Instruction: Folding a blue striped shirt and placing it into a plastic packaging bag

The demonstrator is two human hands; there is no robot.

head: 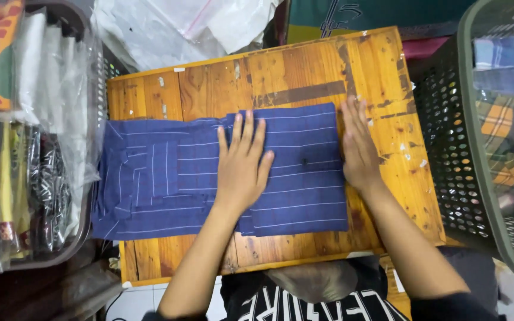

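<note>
Centrally, under both hands: wooden table, orange-brown, worn and stained, spread beneath and beyond the fingertips. Right of the right hand, just past the table edge: dark green perforated laundry basket, with folded plaid and striped fabrics inside. Left of the left hand, beyond the cloth's far end: grey basket packed with clear plastic-bagged items. Ahead of both hands, past the table's far edge: loose clear plastic bags. Directly beneath the left hand: folded blue garment with thin white stripes, laid flat across the table, left end hung slightly over the table edge, right edge met by the right hand. Left hand was open, palm down, fingers spread, pressed flat on the middle of the garment. Right hand was open too, palm down, fingers together, rested at the garment's right edge, partly on cloth, partly on wood. Nothing gripped by either.
</note>
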